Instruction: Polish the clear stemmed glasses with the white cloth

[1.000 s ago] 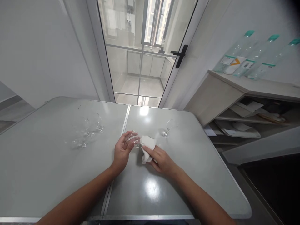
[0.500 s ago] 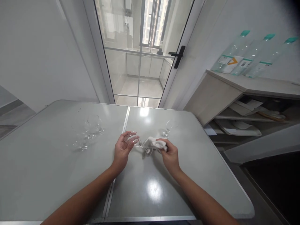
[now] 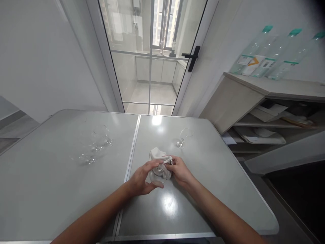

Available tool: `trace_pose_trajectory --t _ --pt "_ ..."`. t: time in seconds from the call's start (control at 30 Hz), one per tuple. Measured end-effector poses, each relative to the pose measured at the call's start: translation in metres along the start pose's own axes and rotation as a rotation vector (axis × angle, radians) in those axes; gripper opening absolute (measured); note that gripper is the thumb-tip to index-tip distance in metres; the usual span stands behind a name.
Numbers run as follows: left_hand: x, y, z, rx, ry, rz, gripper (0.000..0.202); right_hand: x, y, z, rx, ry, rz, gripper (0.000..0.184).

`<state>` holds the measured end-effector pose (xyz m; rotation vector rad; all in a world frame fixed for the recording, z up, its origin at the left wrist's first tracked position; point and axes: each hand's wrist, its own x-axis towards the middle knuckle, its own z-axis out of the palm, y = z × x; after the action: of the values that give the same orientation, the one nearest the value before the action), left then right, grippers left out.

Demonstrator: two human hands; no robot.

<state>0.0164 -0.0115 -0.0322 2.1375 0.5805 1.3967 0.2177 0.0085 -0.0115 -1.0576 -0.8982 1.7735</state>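
Shifted a clear glass rightward since the earlier frame, cupping it over the table in the left hand and pinching white cloth against it with the right hand.

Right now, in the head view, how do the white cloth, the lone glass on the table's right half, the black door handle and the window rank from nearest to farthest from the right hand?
From the right hand:
1. White cloth: in its fingers.
2. Lone glass: just beyond, on the table.
3. Black door handle: past the table's far edge.
4. Window: behind the glass door.
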Motion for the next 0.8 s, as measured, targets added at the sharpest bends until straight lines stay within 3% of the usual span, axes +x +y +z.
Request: trace_pose_trajectory --t 0.17,0.33,0.43,0.53,0.6,0.7,0.8 --pt "0.0 -0.001 -0.004 0.021 -0.043 0.057 0.092 0.0 -0.001 -0.004 -0.06 0.02 0.02 0.028" --pt "-0.003 -0.004 -0.006 -0.07 0.084 -0.07 0.082 -0.002 0.001 0.002 -0.048 -0.009 0.001 0.034" --pt "-0.003 -0.003 -0.006 -0.076 0.067 -0.08 0.081 -0.001 0.004 0.003 -0.106 -0.039 0.02 0.032" --pt "-0.003 -0.004 -0.005 -0.071 0.057 -0.059 0.082 -0.001 0.003 0.002 -0.186 0.043 -0.001 0.029" --pt "-0.003 -0.007 -0.005 -0.125 0.113 -0.096 0.078 -0.001 -0.001 0.002 -0.23 0.095 -0.032 0.032" --pt "-0.002 -0.01 -0.005 -0.186 0.205 -0.15 0.072 -0.005 -0.008 0.003 -0.353 0.123 -0.181 0.017" --pt "0.001 -0.011 -0.005 -0.149 0.264 -0.156 0.072 -0.011 -0.01 0.002 -0.6 0.147 -0.519 0.011"
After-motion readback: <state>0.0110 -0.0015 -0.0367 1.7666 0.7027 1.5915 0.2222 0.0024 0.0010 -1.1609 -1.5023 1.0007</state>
